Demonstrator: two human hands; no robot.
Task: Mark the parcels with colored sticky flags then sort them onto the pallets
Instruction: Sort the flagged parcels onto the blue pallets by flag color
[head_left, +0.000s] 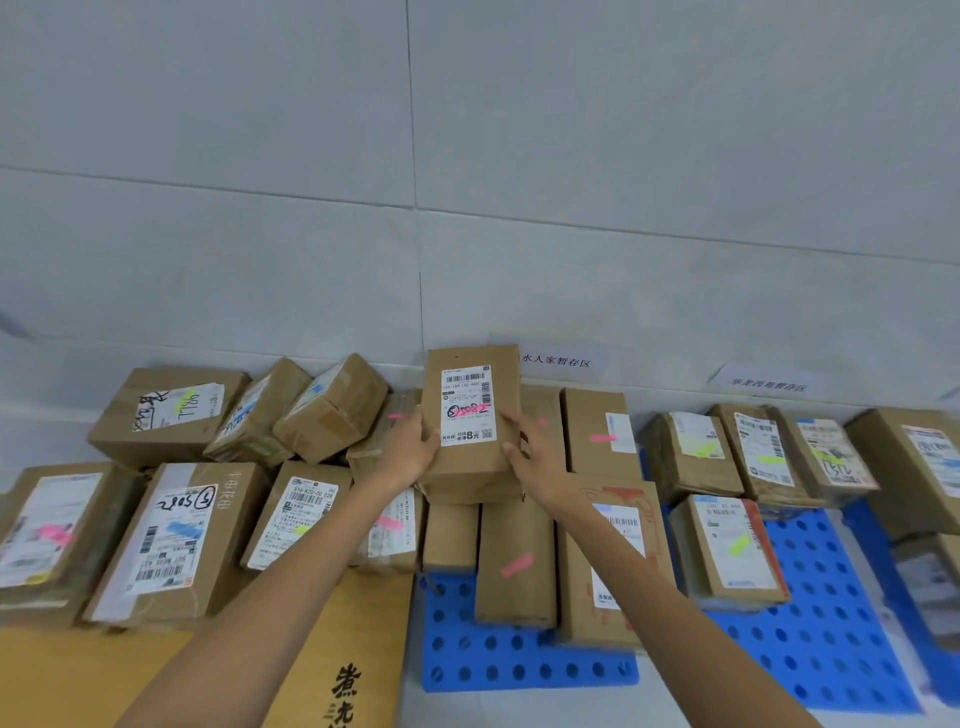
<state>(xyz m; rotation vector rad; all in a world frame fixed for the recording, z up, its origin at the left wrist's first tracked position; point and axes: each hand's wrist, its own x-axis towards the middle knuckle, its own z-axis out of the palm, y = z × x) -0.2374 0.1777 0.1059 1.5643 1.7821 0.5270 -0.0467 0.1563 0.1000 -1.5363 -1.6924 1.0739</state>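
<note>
Parcel (470, 426), pink-flagged, is gripped between left hand (410, 449) and right hand (532, 457). Sorting looks underway; next it needs setting squarely on the stack (514, 561) at six o'clock.

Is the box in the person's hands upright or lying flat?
Upright: the parcel is on end, label readable, left hand and right hand at its sides.

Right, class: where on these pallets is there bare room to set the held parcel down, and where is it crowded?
Bare: the front strip of the middle blue pallet, before the pink-flagged parcels; the right blue pallet beside the yellow-flagged parcel. Crowded: the rows against the wall, and the left pile.
</note>
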